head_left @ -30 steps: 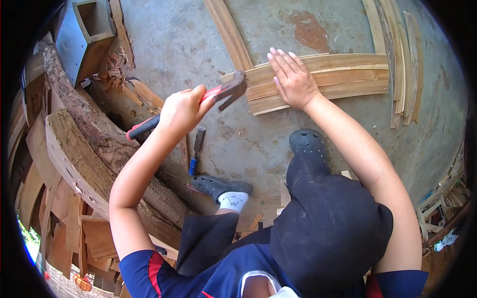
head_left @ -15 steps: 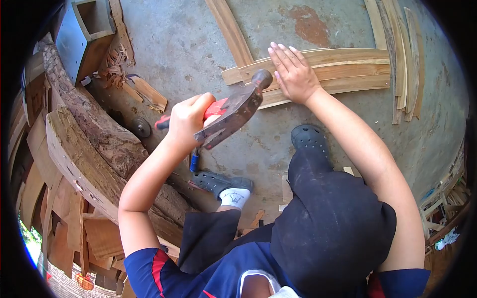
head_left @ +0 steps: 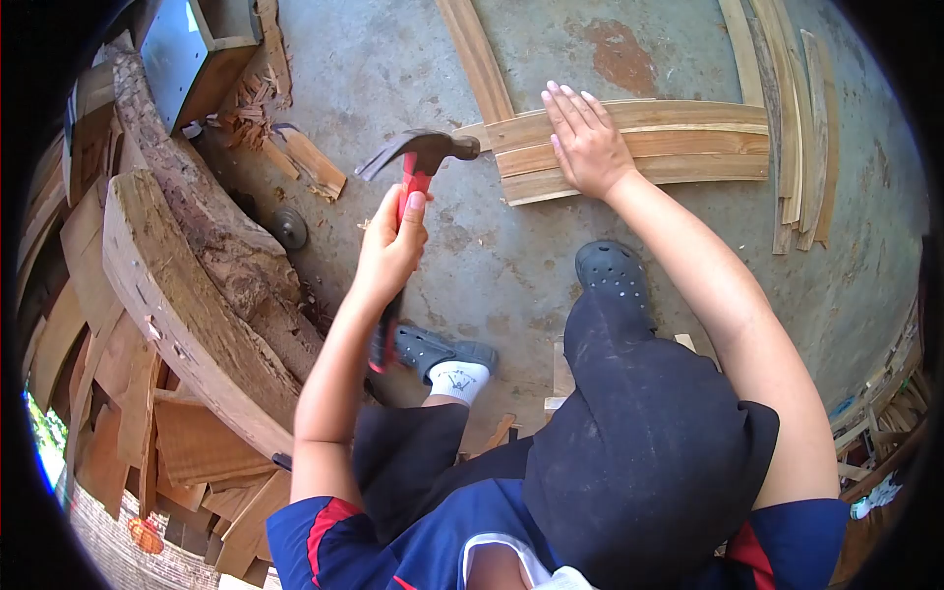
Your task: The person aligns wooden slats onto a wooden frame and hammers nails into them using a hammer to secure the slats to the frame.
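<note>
My left hand [head_left: 391, 246] is wrapped round the red and black handle of a claw hammer [head_left: 425, 149]. The hammer's striking face points right, beside the left end of several thin wooden slats [head_left: 688, 144] lying side by side on the concrete floor. Flat on those slats, fingers stretched out, rests my right hand [head_left: 593, 147]. A longer wooden strip [head_left: 477, 59] meets their upper left corner and runs away from me. Any nails there are too small to make out.
At left lie a rough log [head_left: 197, 197], a thick plank [head_left: 187, 305] and piled wood scraps [head_left: 202, 438]. A metal-sided box [head_left: 182, 64] stands behind, near splintered wood [head_left: 258, 113]. More long strips [head_left: 787, 128] lie at far right. My shod feet [head_left: 612, 270] are on the floor.
The hammer has dropped away from the camera and swung round, its head now nearer the floor by the slats' left end. My right hand stays flat on the slats. The view has shifted slightly.
</note>
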`<state>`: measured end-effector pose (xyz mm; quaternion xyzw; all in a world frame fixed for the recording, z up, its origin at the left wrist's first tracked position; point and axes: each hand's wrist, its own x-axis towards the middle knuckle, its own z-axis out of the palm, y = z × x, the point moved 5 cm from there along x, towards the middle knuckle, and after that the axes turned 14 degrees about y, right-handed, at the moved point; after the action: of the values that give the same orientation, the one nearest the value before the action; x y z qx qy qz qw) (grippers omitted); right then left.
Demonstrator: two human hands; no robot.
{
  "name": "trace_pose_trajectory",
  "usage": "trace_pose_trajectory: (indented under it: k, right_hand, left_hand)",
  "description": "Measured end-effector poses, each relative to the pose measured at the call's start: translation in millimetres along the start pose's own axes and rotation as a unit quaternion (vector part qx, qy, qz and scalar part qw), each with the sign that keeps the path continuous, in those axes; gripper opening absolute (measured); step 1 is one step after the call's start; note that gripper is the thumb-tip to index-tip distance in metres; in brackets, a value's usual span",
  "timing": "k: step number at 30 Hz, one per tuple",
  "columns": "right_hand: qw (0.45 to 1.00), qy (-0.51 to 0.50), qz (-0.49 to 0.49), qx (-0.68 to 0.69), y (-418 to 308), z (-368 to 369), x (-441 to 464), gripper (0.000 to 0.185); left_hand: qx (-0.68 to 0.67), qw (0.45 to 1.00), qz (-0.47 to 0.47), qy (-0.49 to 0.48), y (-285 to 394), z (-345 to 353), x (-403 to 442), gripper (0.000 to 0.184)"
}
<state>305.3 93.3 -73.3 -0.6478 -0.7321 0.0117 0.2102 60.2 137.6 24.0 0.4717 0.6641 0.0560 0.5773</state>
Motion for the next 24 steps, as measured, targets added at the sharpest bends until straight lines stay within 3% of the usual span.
trace_pose_trajectory:
  k: [1,3,4,5,11,13,15,17,18,24]
  right_hand:
    - [1.000,0.001,-0.001,-0.006,0.2,0.2,0.9,0.053]
    - [1.000,0.007,-0.001,-0.008,0.7,0.9,1.9,0.053]
    - [1.000,0.007,-0.002,-0.010,0.4,1.4,0.7,0.053]
    - [1.000,0.007,0.000,-0.008,0.3,1.7,-0.8,0.053]
    - [1.000,0.008,-0.004,-0.016,0.0,2.5,-1.1,0.053]
    - [1.000,0.009,-0.007,-0.011,0.5,2.0,0.2,0.053]
    - [1.000,0.008,-0.006,-0.008,0.4,1.8,0.1,0.053]
    - [1.000,0.013,-0.009,-0.008,-0.5,1.3,0.5,0.053]
    - [1.000,0.014,-0.010,-0.011,-0.3,1.9,1.3,0.053]
    - [1.000,0.016,0.000,0.002,1.4,3.2,0.7,0.053]
  left_hand:
    - [0.002,1.000,0.002,0.003,-5.7,2.0,-1.8,0.034]
    - [-0.133,0.991,0.005,0.033,-22.2,8.7,-2.3,0.034]
    - [-0.133,0.987,0.063,0.067,-18.1,12.9,-1.2,0.030]
    - [-0.137,0.987,0.027,0.085,-11.0,18.2,-5.0,0.028]
    - [-0.226,0.951,0.127,0.166,43.1,36.7,-40.0,0.029]
    - [-0.136,0.940,0.229,0.212,36.4,46.6,-39.5,0.028]
    - [0.068,0.897,0.311,0.308,16.8,69.5,-10.8,0.031]
    - [0.227,0.890,0.257,0.301,-6.3,80.0,18.7,0.029]
    - [0.241,0.905,0.203,0.287,-13.4,74.9,25.5,0.031]
    - [0.141,0.917,0.226,0.297,32.0,49.1,-27.9,0.033]
